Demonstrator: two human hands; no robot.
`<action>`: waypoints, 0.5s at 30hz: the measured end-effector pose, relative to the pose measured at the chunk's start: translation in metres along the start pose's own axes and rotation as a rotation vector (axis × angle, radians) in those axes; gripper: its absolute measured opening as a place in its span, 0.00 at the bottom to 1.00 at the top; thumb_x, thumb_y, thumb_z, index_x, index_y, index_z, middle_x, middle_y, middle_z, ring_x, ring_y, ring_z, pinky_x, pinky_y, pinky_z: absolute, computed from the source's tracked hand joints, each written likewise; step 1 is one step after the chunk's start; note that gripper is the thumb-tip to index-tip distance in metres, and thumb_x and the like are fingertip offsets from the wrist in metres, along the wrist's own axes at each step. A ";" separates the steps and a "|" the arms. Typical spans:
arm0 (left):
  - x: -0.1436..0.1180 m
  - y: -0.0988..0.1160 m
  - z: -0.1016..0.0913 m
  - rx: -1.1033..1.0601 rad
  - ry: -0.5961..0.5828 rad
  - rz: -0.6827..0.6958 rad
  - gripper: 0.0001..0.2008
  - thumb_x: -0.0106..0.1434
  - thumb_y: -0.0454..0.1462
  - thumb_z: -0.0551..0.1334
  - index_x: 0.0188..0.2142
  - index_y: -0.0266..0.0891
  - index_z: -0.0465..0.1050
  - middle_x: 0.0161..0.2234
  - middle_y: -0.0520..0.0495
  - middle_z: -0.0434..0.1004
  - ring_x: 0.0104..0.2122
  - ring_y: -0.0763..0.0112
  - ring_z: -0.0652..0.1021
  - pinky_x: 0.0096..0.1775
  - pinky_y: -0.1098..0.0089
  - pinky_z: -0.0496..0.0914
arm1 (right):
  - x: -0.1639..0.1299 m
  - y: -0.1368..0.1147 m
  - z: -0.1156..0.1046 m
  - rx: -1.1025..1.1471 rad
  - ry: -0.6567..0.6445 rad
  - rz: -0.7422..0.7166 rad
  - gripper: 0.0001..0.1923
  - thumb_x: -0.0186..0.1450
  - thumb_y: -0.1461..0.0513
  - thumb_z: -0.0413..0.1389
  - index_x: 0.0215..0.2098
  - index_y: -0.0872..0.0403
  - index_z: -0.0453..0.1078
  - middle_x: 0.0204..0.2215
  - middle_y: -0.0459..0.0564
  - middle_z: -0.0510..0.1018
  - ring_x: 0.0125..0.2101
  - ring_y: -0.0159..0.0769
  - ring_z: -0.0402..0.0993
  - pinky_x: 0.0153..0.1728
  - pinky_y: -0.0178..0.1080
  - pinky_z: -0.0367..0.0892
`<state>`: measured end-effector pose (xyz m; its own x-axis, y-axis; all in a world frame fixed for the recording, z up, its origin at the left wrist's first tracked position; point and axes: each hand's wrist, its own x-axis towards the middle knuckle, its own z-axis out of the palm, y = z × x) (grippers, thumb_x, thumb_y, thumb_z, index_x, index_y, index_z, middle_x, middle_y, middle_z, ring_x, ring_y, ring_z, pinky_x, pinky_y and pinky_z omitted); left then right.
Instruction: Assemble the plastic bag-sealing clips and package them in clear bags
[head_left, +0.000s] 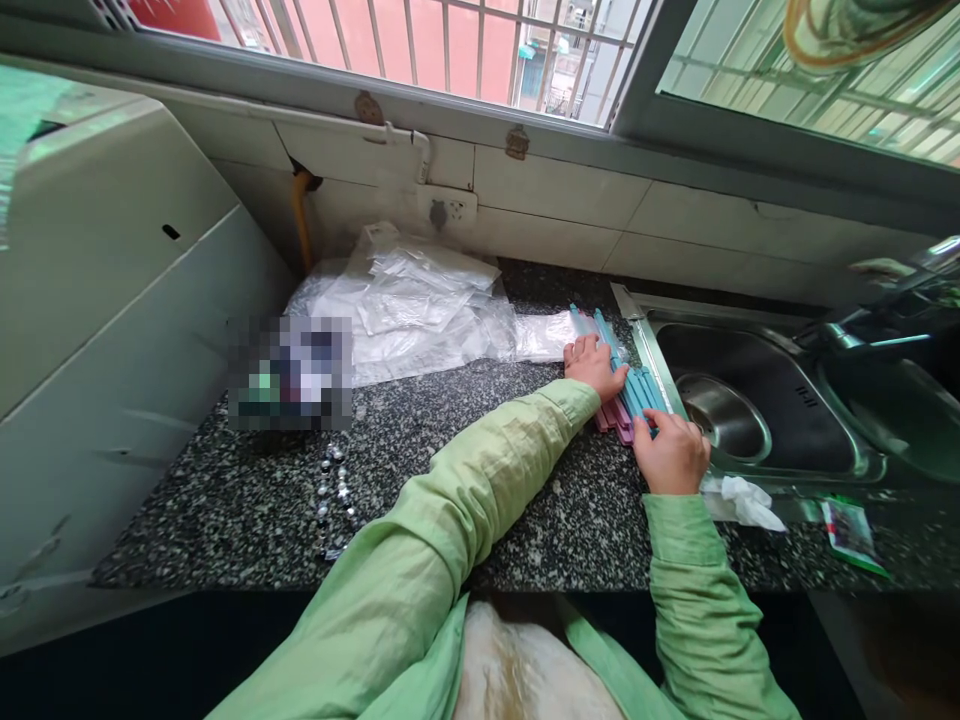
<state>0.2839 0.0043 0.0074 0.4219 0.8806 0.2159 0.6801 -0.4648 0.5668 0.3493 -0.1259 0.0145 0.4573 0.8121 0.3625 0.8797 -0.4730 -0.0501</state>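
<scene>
A bundle of long blue and pink plastic sticks [628, 385] lies on the speckled granite counter [487, 480], beside the sink's left rim. My left hand [594, 365] rests flat on the far part of the bundle. My right hand [673, 452] presses on its near end, fingers curled over the blue sticks. Both arms wear light green sleeves. Whether either hand lifts the sticks is unclear.
A heap of clear plastic bags [420, 305] lies at the back left of the counter. A steel sink [757, 405] with a tap [885, 320] is to the right. A crumpled white tissue [742, 500] and a small green packet [851, 530] lie near the front. A bead string [334, 495] lies left.
</scene>
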 end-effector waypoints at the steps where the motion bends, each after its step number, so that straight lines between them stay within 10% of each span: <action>1: 0.000 0.000 0.000 -0.002 -0.006 -0.001 0.20 0.57 0.49 0.53 0.42 0.38 0.68 0.53 0.41 0.61 0.54 0.59 0.60 0.54 0.58 0.54 | 0.000 0.000 0.000 0.003 0.002 -0.003 0.15 0.59 0.58 0.48 0.37 0.54 0.73 0.32 0.54 0.75 0.32 0.40 0.64 0.30 0.38 0.50; 15: 0.000 0.003 -0.009 -0.054 -0.012 -0.030 0.19 0.57 0.48 0.54 0.43 0.39 0.68 0.54 0.43 0.61 0.55 0.61 0.59 0.55 0.59 0.53 | 0.007 -0.006 -0.005 -0.026 0.022 -0.032 0.16 0.59 0.55 0.49 0.37 0.55 0.73 0.33 0.54 0.77 0.33 0.41 0.65 0.32 0.38 0.49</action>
<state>0.2803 0.0037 0.0163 0.4091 0.8928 0.1887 0.6597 -0.4322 0.6148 0.3470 -0.1192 0.0221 0.4261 0.8192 0.3839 0.8898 -0.4562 -0.0143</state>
